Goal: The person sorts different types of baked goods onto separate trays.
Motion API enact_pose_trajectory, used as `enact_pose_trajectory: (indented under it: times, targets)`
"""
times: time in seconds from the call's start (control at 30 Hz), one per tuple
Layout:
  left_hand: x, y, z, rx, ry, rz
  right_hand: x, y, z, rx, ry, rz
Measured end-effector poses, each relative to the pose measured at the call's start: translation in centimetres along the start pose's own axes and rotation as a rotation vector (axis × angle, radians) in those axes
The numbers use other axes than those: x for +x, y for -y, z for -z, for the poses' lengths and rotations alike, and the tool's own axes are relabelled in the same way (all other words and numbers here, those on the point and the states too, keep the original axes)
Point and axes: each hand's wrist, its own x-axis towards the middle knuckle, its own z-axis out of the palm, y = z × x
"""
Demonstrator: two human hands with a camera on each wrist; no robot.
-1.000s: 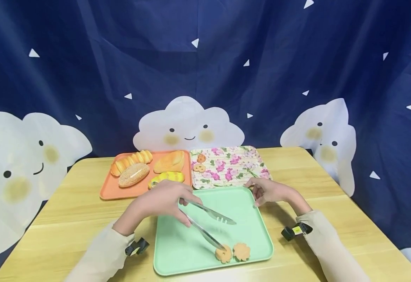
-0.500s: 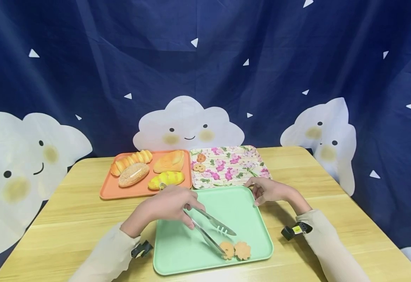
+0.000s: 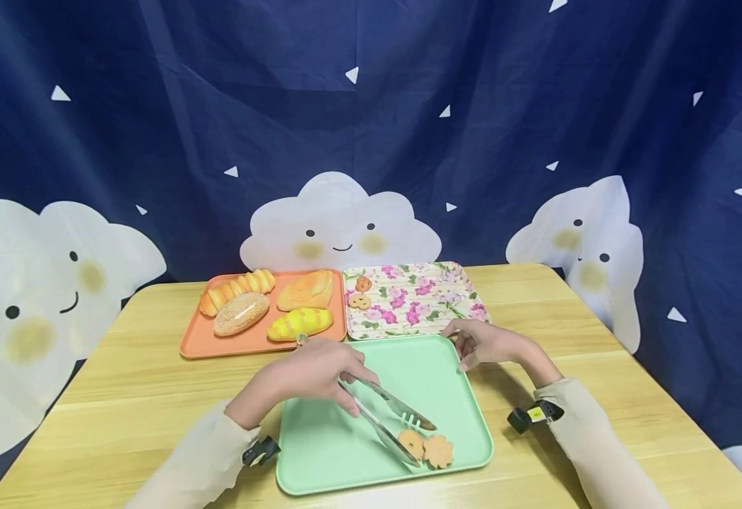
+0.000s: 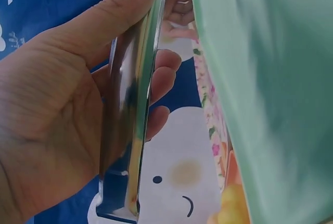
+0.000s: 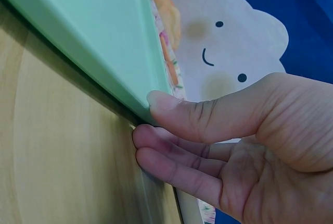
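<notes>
My left hand grips metal tongs over the green tray. In the left wrist view the tongs' handle runs along my palm between thumb and fingers. The tongs' arms are spread, their tips on either side of a round cookie with a hole. A flower-shaped cookie lies right beside it, near the tray's front right edge. My right hand pinches the tray's far right corner, thumb on top of the rim and fingers below.
Behind, an orange tray bears several breads, including a yellow one and a seeded one. Beside it lies a flowered tray with two small cookies at its left. A blue cloud-printed curtain hangs behind the wooden table.
My left hand has moved right and slightly nearer with the tongs. The round cookie has shifted right and away from me, against the flower-shaped one. My right hand has stayed on the tray's corner.
</notes>
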Motion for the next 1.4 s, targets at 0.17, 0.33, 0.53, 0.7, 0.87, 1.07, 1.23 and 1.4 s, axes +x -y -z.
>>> enact_pose_trajectory:
  times: [0.17,0.33,0.53,0.7,0.87,1.07,1.23,1.4]
  targets:
    - [0.1,0.0,-0.2,-0.006,0.007,-0.006,-0.1,-0.1,0.1,-0.004,-0.003,-0.002]
    - [-0.2,0.2,0.1,-0.004,0.007,0.026,-0.1,-0.2,0.1,-0.013,-0.002,0.001]
    - [-0.8,0.7,1.0,0.000,-0.014,0.079,-0.1,0.0,0.0,-0.012,0.001,0.013]
    - [-1.3,1.2,1.7,0.013,-0.045,0.124,0.0,0.0,-0.1,-0.008,0.002,0.022]
    - [-1.8,1.7,2.4,0.048,-0.117,0.148,0.0,0.0,-0.1,-0.012,0.001,0.027]
    - [-2.5,2.5,3.4,0.157,-0.233,0.189,-0.1,0.1,0.1,-0.023,-0.006,0.014]
    - [-2.8,2.8,3.8,0.203,-0.363,0.233,-0.2,0.1,0.1,-0.009,-0.011,-0.010]
    - [-2.5,3.0,3.9,0.218,-0.485,0.296,-0.1,0.0,-0.1,0.001,-0.008,-0.004]
